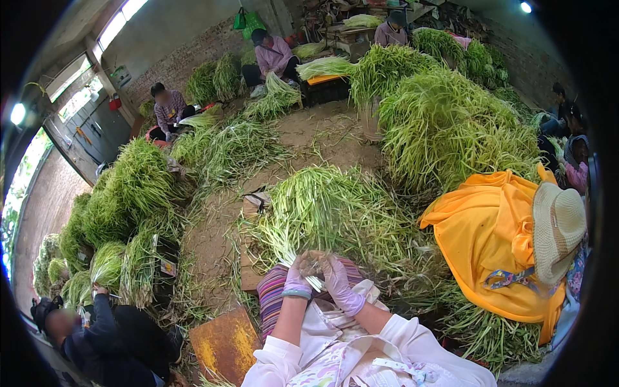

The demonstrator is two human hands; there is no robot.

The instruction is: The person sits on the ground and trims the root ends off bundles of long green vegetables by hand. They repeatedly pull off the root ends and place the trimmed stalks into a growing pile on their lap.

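Observation:
Both hands wear thin, pale purple gloves with soiled fingers and meet above the lap. My left hand [299, 278] closes around the white stems of a bunch of long green vegetable stalks [289, 249], whose leaves fan out away from me. A bracelet circles that wrist. Beside it, my right hand [338, 283] has its fingers bent at the stem ends [315, 283]; whether it grips any is hidden. Under the hands lies striped cloth [273, 290] over the knees. A loose heap of the same stalks [338, 208] spreads just beyond.
A tall stalk pile [449, 121] rises at the right, near a person under orange cloth [483, 242] and a straw hat [556, 232]. More bundles [140, 179] stand left. A rusty board [227, 343] lies by my left side. Several people sit around, one at lower left [106, 329].

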